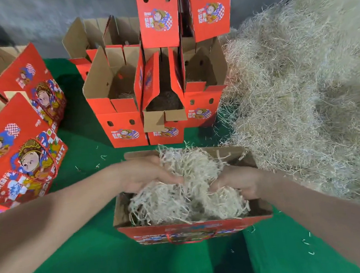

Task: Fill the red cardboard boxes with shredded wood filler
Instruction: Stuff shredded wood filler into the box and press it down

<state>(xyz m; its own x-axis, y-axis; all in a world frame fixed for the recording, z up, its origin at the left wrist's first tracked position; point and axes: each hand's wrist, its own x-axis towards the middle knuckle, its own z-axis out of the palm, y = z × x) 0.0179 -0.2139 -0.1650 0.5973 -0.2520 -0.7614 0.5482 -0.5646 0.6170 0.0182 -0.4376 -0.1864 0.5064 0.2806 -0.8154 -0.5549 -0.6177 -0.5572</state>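
Observation:
An open red cardboard box [191,228] stands right in front of me on the green cloth, holding a mound of pale shredded wood filler [182,201]. My left hand [143,174] reaches into the box from the left, fingers curled around a clump of the filler. From the right, my right hand [239,182] presses into the same mound, fingers buried in the strands. A large heap of loose filler [302,77] lies to the right of the box.
A cluster of open red boxes [118,112] stands behind the near one, some with filler inside, two more stacked on top [158,15]. Closed printed red boxes [17,152] lie at the left. Stray strands dot the green cloth [98,257].

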